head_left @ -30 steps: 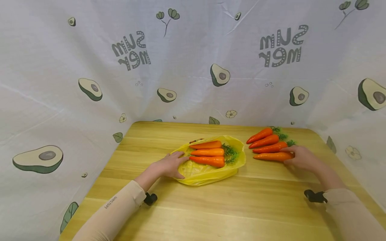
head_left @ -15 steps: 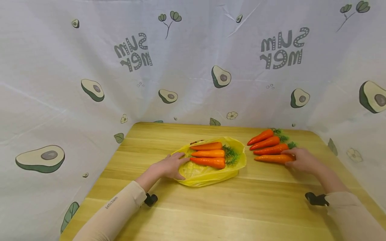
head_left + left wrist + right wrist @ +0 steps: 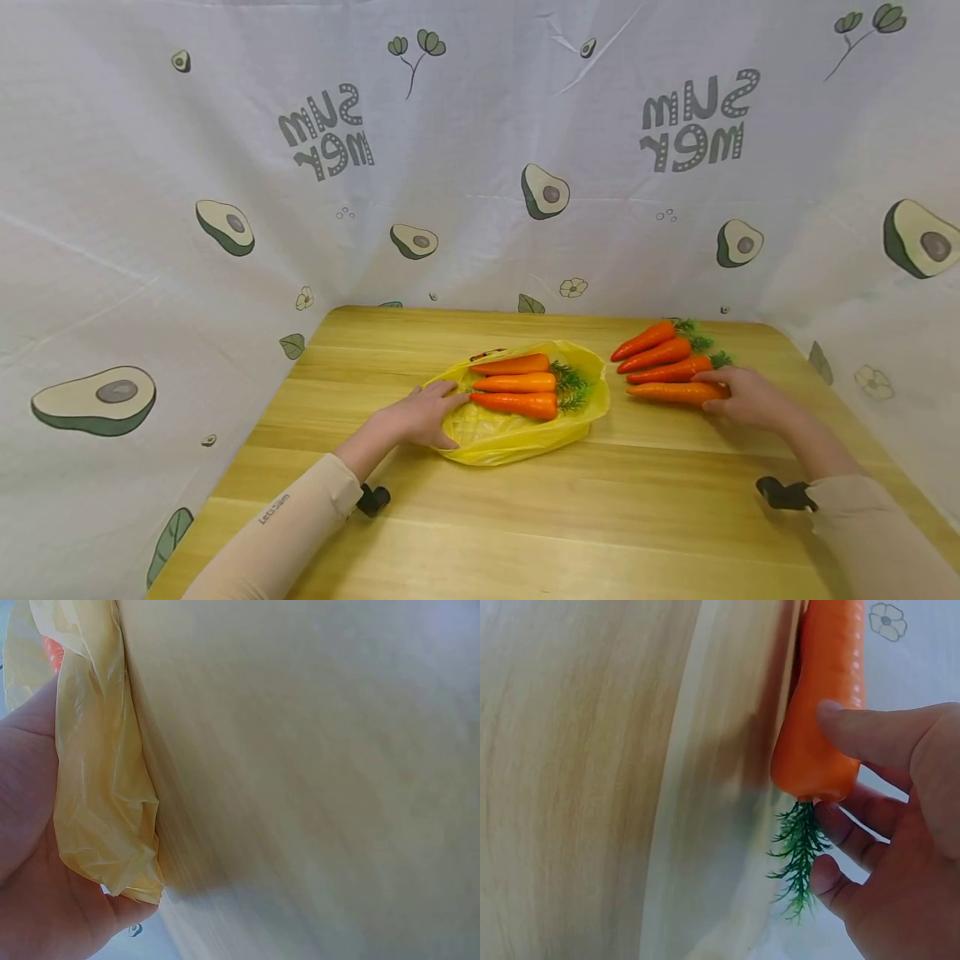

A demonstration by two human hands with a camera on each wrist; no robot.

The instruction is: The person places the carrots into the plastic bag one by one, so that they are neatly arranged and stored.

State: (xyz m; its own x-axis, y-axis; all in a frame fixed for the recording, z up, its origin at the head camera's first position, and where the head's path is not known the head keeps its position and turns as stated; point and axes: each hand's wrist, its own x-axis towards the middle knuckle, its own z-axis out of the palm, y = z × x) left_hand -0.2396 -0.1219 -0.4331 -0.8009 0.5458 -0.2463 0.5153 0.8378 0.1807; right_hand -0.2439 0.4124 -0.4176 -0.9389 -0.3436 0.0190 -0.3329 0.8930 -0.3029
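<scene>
In the head view my left hand (image 3: 422, 417) rests at the left mouth of a yellow plastic bag (image 3: 487, 450), fingers spread. The left wrist view shows the thumb reaching behind the bag's thin edge (image 3: 105, 772). Three orange carrots (image 3: 517, 383) with green tops lie side by side in the bag. On the right, my right hand (image 3: 753, 398) pinches the thick end of the nearest carrot (image 3: 663, 392) in a row. From the right wrist view, the thumb presses on this orange carrot (image 3: 821, 727), fingers lie behind it, and its green leaves (image 3: 799, 847) hang free.
Behind the held carrot, three redder carrots (image 3: 660, 354) lie fanned on the wooden table (image 3: 525, 533), leafy ends to the right. A white printed sheet (image 3: 465, 167) hangs behind the table and along both sides.
The right hand and its carrot have barely moved; the fingers sit slightly further over the thick end. The left hand and bag stay in place.
</scene>
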